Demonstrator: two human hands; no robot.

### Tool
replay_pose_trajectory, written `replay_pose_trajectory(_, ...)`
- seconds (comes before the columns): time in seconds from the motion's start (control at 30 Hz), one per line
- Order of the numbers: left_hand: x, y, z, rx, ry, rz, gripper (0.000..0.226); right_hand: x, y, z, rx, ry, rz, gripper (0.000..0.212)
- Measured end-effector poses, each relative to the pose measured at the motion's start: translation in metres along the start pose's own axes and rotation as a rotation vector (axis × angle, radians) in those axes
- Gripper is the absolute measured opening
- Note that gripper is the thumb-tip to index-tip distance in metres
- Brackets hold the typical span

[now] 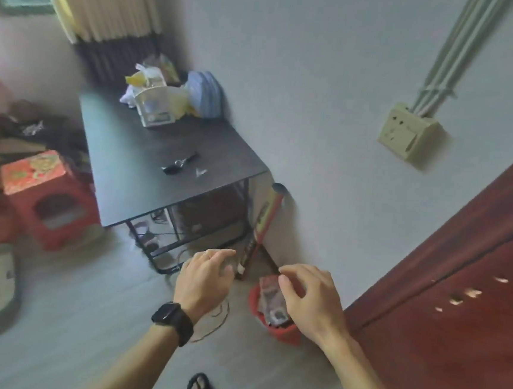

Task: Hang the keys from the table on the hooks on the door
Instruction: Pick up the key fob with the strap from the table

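Note:
A dark key set with a metal ring lies near the front of the grey table. A small silvery key rests just right of it. The reddish-brown door fills the lower right, with several pale hooks in a slanted row on it. My left hand, with a black watch on the wrist, hovers below the table's front edge, fingers loosely curled and holding nothing. My right hand hovers beside it, closer to the door, fingers apart and also holding nothing.
Bags and a plastic basket crowd the table's far end. A red stool stands left of the table. A red bin and a long red tube sit by the wall under my hands. A socket box juts from the wall.

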State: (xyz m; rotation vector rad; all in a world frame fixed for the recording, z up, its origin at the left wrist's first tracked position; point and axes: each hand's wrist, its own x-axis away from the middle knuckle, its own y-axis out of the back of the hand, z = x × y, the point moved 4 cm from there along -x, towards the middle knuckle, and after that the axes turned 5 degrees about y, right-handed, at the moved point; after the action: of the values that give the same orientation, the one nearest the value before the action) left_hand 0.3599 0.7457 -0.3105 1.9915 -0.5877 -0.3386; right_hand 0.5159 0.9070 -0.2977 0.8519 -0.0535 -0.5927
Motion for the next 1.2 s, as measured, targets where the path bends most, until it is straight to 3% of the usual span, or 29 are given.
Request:
replay_pose_trajectory(0.33, -0.114, 0.070, 0.154, 0.043, 0.197, -0.059, 0.037, -0.150, -0.136, 0.095, -0.008, 0.131, 0.154, 0.019)
replay_pose_trajectory(0.67, -0.274, 0.110, 0.243, 0.006, 0.252, -0.098, 0.039, -0.320, -0.226, 0.111, 0.007, 0.046, 0.214, 0.027)
replay_pose_trajectory(0.87, -0.385, 0.083, 0.287, -0.058, 0.284, -0.053, 0.041, -0.446, -0.300, 0.081, 0.094, 0.008, 0.289, 0.032)
replay_pose_trajectory(1.2, -0.527, -0.037, 0.380, -0.081, 0.497, 0.168, 0.056, -0.610, -0.453, -0.004, 0.146, -0.266, 0.493, 0.052)
